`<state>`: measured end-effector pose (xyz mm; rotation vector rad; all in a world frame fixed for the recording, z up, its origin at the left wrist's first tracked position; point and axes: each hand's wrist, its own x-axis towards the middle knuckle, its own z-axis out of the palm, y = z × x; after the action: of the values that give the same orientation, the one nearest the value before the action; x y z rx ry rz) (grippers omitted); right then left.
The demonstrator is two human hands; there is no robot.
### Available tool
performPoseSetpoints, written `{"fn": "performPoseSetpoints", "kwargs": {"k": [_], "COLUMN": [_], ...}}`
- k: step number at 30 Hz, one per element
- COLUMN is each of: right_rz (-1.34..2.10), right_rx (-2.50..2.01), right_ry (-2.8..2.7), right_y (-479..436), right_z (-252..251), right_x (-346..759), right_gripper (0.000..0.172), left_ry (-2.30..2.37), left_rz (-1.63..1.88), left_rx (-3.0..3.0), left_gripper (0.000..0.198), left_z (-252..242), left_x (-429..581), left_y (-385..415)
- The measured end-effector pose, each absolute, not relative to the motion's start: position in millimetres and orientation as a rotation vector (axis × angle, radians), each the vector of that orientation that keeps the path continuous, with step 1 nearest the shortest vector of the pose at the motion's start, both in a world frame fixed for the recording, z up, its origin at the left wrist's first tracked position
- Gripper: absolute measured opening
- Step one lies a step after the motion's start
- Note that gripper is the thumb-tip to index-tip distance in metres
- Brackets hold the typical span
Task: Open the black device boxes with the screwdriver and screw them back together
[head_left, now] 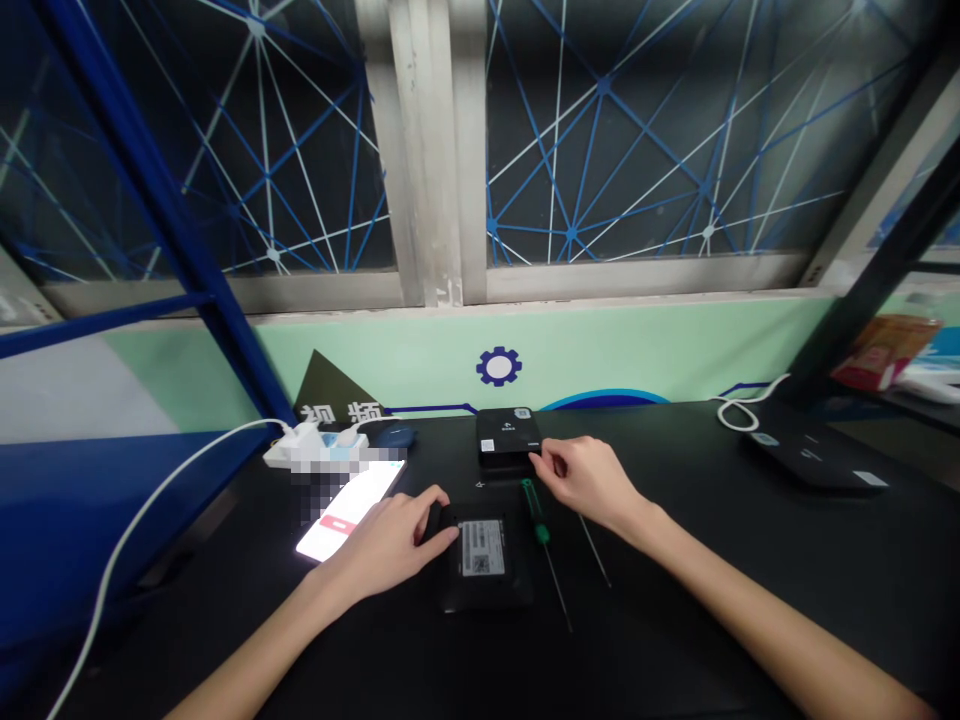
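Note:
A flat black device [517,580] lies in front of me with a white printed label [483,548] facing up. My left hand [397,540] rests at its left edge, thumb and index finger apart. My right hand [589,475] is closed, fingertips pinched at the front right corner of a black box [506,445]; what they hold, if anything, is hidden. A green-handled screwdriver [535,512] lies between the device and my right hand. Below that hand a second thin metal shaft [595,552] shows, its upper end covered.
A lit phone [367,500] lies left, beside a white power strip [281,457] with plugged-in cables. A dark blue mouse [396,436] sits behind the phone. Another flat black device [817,460] and a white cable [739,412] are at right. The green wall [420,360] bounds the black table.

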<state>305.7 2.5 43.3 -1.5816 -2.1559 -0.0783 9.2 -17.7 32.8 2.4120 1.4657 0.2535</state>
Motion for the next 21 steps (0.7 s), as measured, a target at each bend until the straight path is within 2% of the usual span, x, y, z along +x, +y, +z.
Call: {"fn": "performPoseSetpoints", "kwargs": {"k": [6, 12, 15, 21], "right_rz": [-0.202, -0.163, -0.048, 0.121], "right_rx": [-1.927, -2.183, -2.186, -2.081], "right_ry": [-2.127, -2.150, -2.137, -2.134], "right_y": [9.7, 15.8, 16.8, 18.2], "right_z": [50.7, 39.8, 32.3, 32.4], "right_x": [319.3, 326.1, 323.9, 323.0], "right_gripper": [0.036, 0.038, 0.040, 0.025], "left_ry": [1.454, 1.457, 1.452, 1.428], "left_rz": [0.252, 0.260, 0.265, 0.289], "left_rx": [2.414, 2.422, 2.440, 2.474], "left_gripper": [0.041, 0.040, 0.039, 0.037], "left_z": [33.3, 35.7, 36.2, 33.4], "left_x": [8.8, 10.3, 10.1, 9.7], "left_y": [-17.5, -17.9, -18.1, -16.8]}}
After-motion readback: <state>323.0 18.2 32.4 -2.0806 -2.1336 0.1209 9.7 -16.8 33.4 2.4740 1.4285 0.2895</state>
